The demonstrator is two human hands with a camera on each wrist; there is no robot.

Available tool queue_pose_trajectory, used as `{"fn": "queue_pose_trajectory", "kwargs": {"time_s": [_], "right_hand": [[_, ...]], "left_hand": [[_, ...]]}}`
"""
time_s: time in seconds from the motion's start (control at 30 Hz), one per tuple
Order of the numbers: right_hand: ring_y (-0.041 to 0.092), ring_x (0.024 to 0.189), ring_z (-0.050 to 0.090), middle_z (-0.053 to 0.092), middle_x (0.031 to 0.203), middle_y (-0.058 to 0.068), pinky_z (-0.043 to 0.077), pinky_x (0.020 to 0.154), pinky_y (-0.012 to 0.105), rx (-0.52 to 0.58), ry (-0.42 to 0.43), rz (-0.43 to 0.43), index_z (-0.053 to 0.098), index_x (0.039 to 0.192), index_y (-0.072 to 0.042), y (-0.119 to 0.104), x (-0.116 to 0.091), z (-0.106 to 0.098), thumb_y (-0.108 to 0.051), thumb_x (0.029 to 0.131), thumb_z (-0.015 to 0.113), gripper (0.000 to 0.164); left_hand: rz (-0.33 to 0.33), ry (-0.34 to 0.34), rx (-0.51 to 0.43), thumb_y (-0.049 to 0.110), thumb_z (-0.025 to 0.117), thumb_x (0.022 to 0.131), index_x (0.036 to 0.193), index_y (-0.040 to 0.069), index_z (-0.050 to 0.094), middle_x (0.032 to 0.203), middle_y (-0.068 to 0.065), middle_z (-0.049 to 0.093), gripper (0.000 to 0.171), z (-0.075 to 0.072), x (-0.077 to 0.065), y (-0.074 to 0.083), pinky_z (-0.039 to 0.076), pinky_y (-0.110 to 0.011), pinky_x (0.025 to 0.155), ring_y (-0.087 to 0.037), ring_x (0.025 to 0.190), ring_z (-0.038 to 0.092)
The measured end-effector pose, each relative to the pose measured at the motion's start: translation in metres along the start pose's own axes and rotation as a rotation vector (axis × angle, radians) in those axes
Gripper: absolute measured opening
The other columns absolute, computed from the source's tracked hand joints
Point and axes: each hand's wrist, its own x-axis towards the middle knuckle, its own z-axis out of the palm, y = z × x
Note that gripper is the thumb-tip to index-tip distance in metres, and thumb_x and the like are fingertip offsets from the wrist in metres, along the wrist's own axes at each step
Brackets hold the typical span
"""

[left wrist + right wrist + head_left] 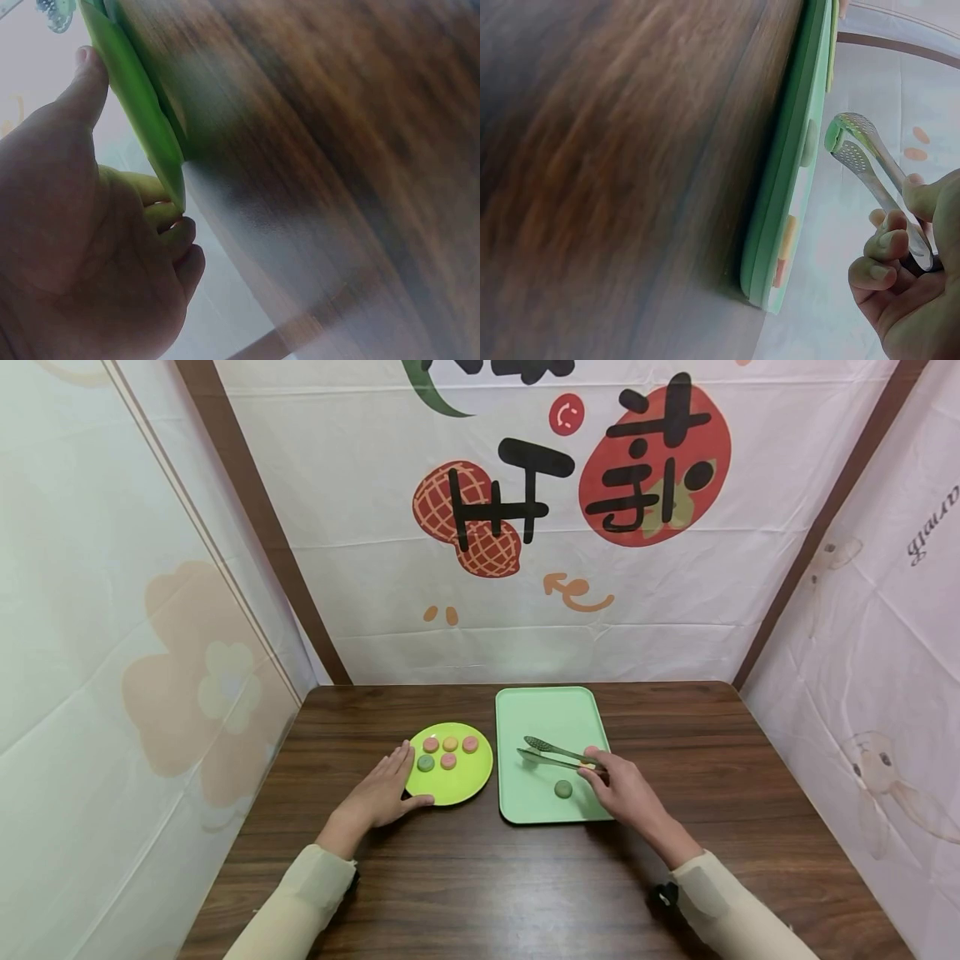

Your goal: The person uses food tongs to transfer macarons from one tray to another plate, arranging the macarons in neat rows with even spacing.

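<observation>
My left hand (384, 792) steadies a lime-green plate (468, 779) at its left rim, with the thumb at the near edge and the other fingers along the side. Several pink, yellow and green macarons (447, 761) sit on that plate. Metal tongs (551, 752) are gripped by my right hand (626, 789) over the light green tray (525, 797). Their perforated tips stand apart in the head view; a green patch between them in the right wrist view is unclear. A green macaron (563, 788) lies on the tray, nearer me than the tongs. Pink and yellow macarons (787, 236) show partly behind my right hand.
The plate and tray stand side by side on a dark wooden table (480, 877), a narrow strip of wood between them. A printed white cloth (360, 568) hangs behind the table, with more cloth at both sides.
</observation>
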Motion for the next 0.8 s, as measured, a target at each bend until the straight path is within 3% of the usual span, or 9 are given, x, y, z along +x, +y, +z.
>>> {"fn": "queue_pose_trajectory", "kwargs": {"time_s": [0.1, 0.23, 0.3, 0.57, 0.8], "right_hand": [[0.008, 0.07, 0.061, 0.077, 0.109, 0.02, 0.052, 0.061, 0.028, 0.002, -0.019, -0.007, 0.073, 0.122, 0.001, -0.003, 0.002, 0.002, -0.018, 0.106, 0.073, 0.025], [0.006, 0.076, 0.064, 0.075, 0.095, 0.006, 0.055, 0.065, 0.029, 0.0, -0.026, -0.021, 0.074, 0.111, -0.008, -0.005, 0.005, 0.004, -0.019, 0.106, 0.072, 0.012], [0.006, 0.08, 0.067, 0.074, 0.095, 0.001, 0.058, 0.067, 0.03, -0.008, -0.021, -0.033, 0.074, 0.109, -0.009, -0.006, 0.005, 0.005, -0.018, 0.106, 0.072, 0.011], [0.003, 0.066, 0.053, 0.063, 0.083, -0.008, 0.051, 0.062, 0.027, -0.028, -0.027, -0.054, 0.073, 0.125, 0.002, -0.009, 0.009, 0.008, -0.021, 0.106, 0.073, 0.03], [0.003, 0.073, 0.059, 0.067, 0.094, -0.002, 0.056, 0.066, 0.032, -0.055, -0.044, -0.043, 0.071, 0.132, 0.001, -0.016, 0.012, 0.012, -0.024, 0.106, 0.073, 0.036]], "left_hand": [[0.0, 0.0, -0.001, 0.062, 0.062, 0.104, 0.168, -0.009, 0.014, 0.176, -0.029, 0.01, 0.108, 0.0, 0.0, -0.001, 0.017, -0.055, 0.134, -0.043, 0.164, 0.015], [-0.003, -0.001, -0.005, 0.062, 0.062, 0.104, 0.168, -0.009, 0.014, 0.177, -0.028, 0.01, 0.108, 0.0, 0.0, -0.001, 0.016, -0.055, 0.134, -0.042, 0.164, 0.015], [-0.005, -0.002, -0.005, 0.062, 0.062, 0.104, 0.168, -0.008, 0.013, 0.177, -0.028, 0.01, 0.108, 0.0, 0.0, -0.001, 0.016, -0.055, 0.134, -0.042, 0.164, 0.015], [-0.005, -0.003, 0.004, 0.062, 0.062, 0.104, 0.168, -0.009, 0.014, 0.177, -0.028, 0.01, 0.107, -0.001, -0.001, -0.001, 0.016, -0.055, 0.134, -0.042, 0.164, 0.015], [-0.002, 0.0, -0.003, 0.06, 0.063, 0.104, 0.168, -0.009, 0.014, 0.176, -0.028, 0.01, 0.106, -0.002, -0.002, 0.002, 0.017, -0.055, 0.134, -0.043, 0.164, 0.016]]}}
